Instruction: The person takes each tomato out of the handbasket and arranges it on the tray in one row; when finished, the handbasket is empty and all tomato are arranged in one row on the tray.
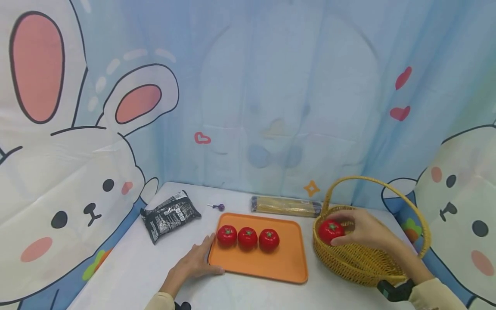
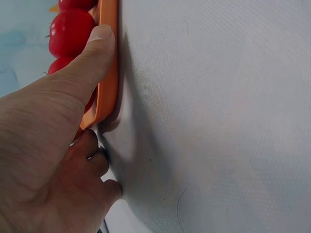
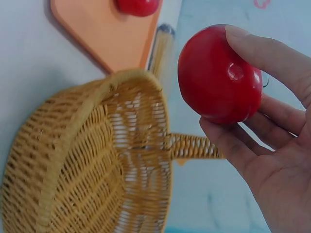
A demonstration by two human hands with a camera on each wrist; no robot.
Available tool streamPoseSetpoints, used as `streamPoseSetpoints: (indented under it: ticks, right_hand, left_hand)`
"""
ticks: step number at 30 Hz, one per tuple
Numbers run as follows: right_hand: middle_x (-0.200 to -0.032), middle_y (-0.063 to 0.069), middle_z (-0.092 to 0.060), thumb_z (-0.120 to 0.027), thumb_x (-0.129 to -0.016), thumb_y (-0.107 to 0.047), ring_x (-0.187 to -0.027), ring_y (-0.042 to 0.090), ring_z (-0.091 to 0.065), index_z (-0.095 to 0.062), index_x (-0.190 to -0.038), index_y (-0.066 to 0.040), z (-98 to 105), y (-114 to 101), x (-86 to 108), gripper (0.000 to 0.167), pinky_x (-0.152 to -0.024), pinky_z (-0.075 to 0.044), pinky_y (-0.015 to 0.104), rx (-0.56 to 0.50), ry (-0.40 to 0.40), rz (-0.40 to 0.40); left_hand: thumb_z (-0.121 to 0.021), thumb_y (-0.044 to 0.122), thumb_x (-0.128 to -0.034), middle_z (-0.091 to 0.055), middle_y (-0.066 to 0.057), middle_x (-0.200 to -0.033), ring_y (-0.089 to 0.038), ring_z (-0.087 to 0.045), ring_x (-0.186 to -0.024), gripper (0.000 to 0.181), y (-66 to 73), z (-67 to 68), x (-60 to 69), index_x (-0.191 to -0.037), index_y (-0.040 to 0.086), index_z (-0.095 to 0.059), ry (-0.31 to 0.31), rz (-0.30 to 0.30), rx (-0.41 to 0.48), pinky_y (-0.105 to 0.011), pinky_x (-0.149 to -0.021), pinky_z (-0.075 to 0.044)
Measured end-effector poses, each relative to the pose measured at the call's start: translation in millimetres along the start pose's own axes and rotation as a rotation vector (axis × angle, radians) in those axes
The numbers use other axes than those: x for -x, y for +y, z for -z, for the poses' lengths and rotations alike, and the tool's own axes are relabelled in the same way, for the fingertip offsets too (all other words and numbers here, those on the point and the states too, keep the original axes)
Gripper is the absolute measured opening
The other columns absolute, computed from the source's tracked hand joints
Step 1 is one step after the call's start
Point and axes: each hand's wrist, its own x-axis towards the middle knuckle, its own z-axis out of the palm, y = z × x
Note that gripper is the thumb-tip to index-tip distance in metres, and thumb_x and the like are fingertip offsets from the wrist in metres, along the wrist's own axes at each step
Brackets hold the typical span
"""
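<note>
My right hand (image 1: 364, 228) holds a red tomato (image 1: 330, 231) with a green stem between thumb and fingers, over the left side of the wicker basket (image 1: 341, 262). In the right wrist view, the tomato (image 3: 218, 75) is raised off the basket's rim (image 3: 116, 80). At the left front corner of the orange tray (image 1: 267, 269), my left hand (image 1: 195, 260) grips the edge, thumb along the front rim and fingers at the left side. Three tomatoes (image 1: 247, 238) sit in a row on that tray. The left wrist view shows the thumb against the tray's rim (image 2: 109, 87).
A black packet (image 1: 170, 215) lies at the back left. Close to it is a small purple-headed item (image 1: 221, 207). A long clear-wrapped yellowish pack (image 1: 286, 206) lies behind the tray. The basket's tall handle (image 1: 403, 196) arches up beside my right arm. A printed curtain (image 1: 248, 86) hangs behind.
</note>
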Motion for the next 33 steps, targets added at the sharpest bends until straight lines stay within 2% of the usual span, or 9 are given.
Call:
streamPoseSetpoints:
  ticks: [2,10,17,20,24,28,33]
  right_hand:
    - [-0.124,0.015,-0.074,-0.097,-0.081,-0.025,-0.111,0.032,-0.071,-0.070,-0.133,0.003,-2.1,-6.2,-1.2,0.066,-0.079,-0.064,0.027,-0.019,-0.011,0.028]
    - [-0.121,0.012,-0.074,-0.098,-0.079,-0.022,-0.108,0.028,-0.072,-0.069,-0.133,0.004,-20.2,-19.8,-17.6,0.067,-0.081,-0.067,0.031,-0.042,-0.025,0.050]
    - [-0.119,0.010,-0.076,-0.099,-0.076,-0.024,-0.108,0.028,-0.072,-0.072,-0.131,0.001,-40.8,-19.3,-33.6,0.066,-0.081,-0.065,0.029,-0.058,-0.026,0.058]
    - [-0.119,0.010,-0.077,-0.099,-0.077,-0.025,-0.109,0.028,-0.072,-0.072,-0.131,0.001,-50.4,-16.0,-39.3,0.066,-0.082,-0.065,0.031,-0.065,-0.022,0.072]
    - [-0.119,0.013,-0.076,-0.099,-0.077,-0.021,-0.110,0.032,-0.072,-0.070,-0.129,0.005,-63.1,-9.4,-44.8,0.065,-0.084,-0.067,0.034,-0.099,-0.018,0.093]
    - [-0.120,0.015,-0.076,-0.098,-0.077,-0.016,-0.112,0.036,-0.071,-0.069,-0.131,0.006,-77.4,-5.3,-49.5,0.065,-0.086,-0.067,0.037,-0.134,-0.012,0.066]
    - [-0.122,0.015,-0.075,-0.097,-0.077,-0.012,-0.115,0.038,-0.070,-0.069,-0.131,0.006,-95.7,-4.5,-54.1,0.063,-0.094,-0.066,0.049,-0.146,0.012,0.010]
  left_hand:
    - [-0.095,0.050,-0.0785,-0.031,-0.025,-0.173,-0.066,-0.027,-0.152,0.119,-0.1,0.3,0.1,-0.170,0.010,-0.032,0.001,-0.005,0.003,-0.078,-0.121,-0.029]
    - [-0.095,0.050,-0.0786,-0.030,-0.025,-0.173,-0.066,-0.028,-0.152,0.119,-0.1,0.7,0.4,-0.170,0.011,-0.031,0.002,-0.003,0.005,-0.078,-0.121,-0.029]
    - [-0.095,0.050,-0.0789,-0.030,-0.025,-0.174,-0.065,-0.028,-0.152,0.118,-0.6,-0.1,-0.6,-0.171,0.011,-0.031,-0.007,0.001,0.004,-0.078,-0.121,-0.030]
    - [-0.095,0.050,-0.0792,-0.030,-0.023,-0.174,-0.065,-0.027,-0.153,0.118,-0.4,-0.1,-1.1,-0.171,0.012,-0.031,-0.007,0.008,0.005,-0.079,-0.121,-0.030]
    - [-0.095,0.049,-0.0800,-0.030,-0.025,-0.174,-0.066,-0.027,-0.152,0.118,0.2,-1.8,-2.0,-0.171,0.010,-0.030,-0.009,-0.017,0.009,-0.078,-0.121,-0.029]
    - [-0.095,0.049,-0.0800,-0.030,-0.027,-0.173,-0.067,-0.027,-0.151,0.118,0.8,-2.6,-1.4,-0.171,0.010,-0.030,-0.005,-0.029,0.008,-0.078,-0.121,-0.029]
    - [-0.095,0.050,-0.0791,-0.030,-0.026,-0.173,-0.067,-0.027,-0.152,0.118,0.0,0.5,0.6,-0.171,0.011,-0.031,0.004,-0.008,0.005,-0.079,-0.121,-0.029]
